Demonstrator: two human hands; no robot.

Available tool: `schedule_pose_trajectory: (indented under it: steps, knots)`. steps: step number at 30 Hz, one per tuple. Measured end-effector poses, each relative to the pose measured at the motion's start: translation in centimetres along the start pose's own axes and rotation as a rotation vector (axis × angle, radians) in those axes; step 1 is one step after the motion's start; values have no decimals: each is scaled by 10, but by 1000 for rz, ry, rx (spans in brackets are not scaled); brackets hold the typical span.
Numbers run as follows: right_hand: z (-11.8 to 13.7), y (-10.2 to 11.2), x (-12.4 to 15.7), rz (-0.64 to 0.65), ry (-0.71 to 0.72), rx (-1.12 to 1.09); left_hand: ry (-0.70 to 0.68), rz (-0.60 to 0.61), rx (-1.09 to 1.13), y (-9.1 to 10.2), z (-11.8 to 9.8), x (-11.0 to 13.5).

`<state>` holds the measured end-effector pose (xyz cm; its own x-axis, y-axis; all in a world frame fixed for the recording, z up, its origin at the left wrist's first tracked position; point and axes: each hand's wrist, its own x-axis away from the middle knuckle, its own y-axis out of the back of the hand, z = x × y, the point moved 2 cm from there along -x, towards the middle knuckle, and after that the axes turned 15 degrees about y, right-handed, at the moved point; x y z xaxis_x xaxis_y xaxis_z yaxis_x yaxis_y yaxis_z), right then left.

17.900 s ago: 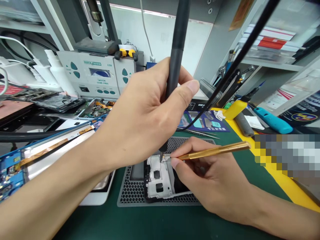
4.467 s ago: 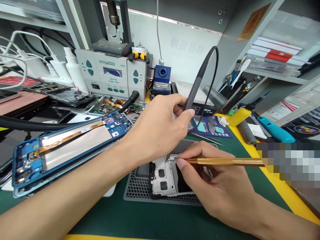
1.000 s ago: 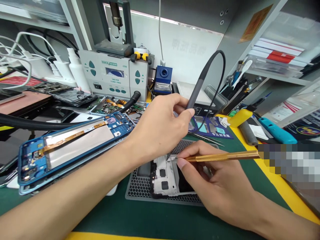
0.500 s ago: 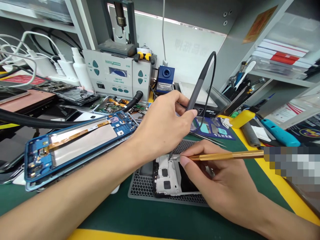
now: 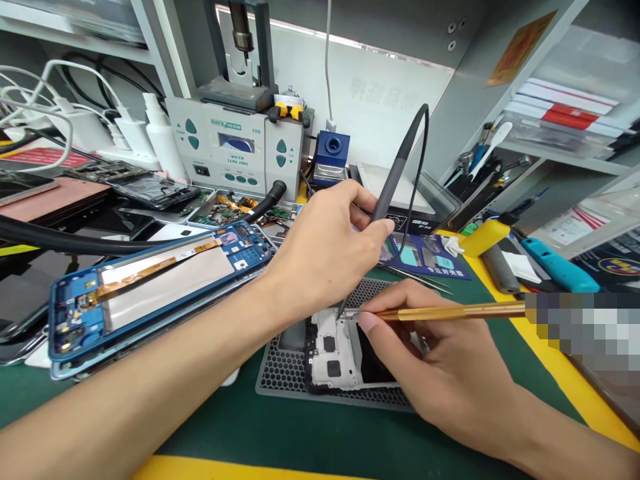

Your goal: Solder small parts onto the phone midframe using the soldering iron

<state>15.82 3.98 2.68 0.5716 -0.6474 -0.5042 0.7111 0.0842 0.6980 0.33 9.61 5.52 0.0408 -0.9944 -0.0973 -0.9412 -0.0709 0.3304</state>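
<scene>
My left hand (image 5: 325, 247) is closed round the dark grey handle of a soldering iron (image 5: 395, 175), whose cable loops over from its top end. The iron points down, its dark tip at the upper edge of an opened phone (image 5: 320, 387). Pinched in my right hand (image 5: 440, 367) is a slim gold-handled knife (image 5: 465, 311), held nearly level. Its thin metal blade meets the phone's white inner frame close to the iron's tip; whether the two tips touch I cannot tell. The phone lies on a grey honeycomb mat (image 5: 285, 373), partly hidden under my right fingers.
A blue phone frame (image 5: 165, 287) lies at left beneath my left forearm. Behind it stand a rework station (image 5: 235, 150) and a tray of boards (image 5: 235, 207). Tweezers (image 5: 420, 279), a yellow bottle (image 5: 485, 238) and a teal-handled tool (image 5: 560, 265) lie at right.
Both hands keep almost the same pose. The top of the iron's handle and its cable have shifted very slightly to the left.
</scene>
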Motion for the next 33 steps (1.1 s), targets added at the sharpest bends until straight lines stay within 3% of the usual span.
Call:
schedule_pose_trajectory:
  steps: [12, 33]
  knots:
    - [2, 0, 2, 10, 50, 46, 1, -6, -24, -1, 7, -6]
    - [1, 1, -2, 25, -14, 39, 10, -23, -51, -3, -1, -1]
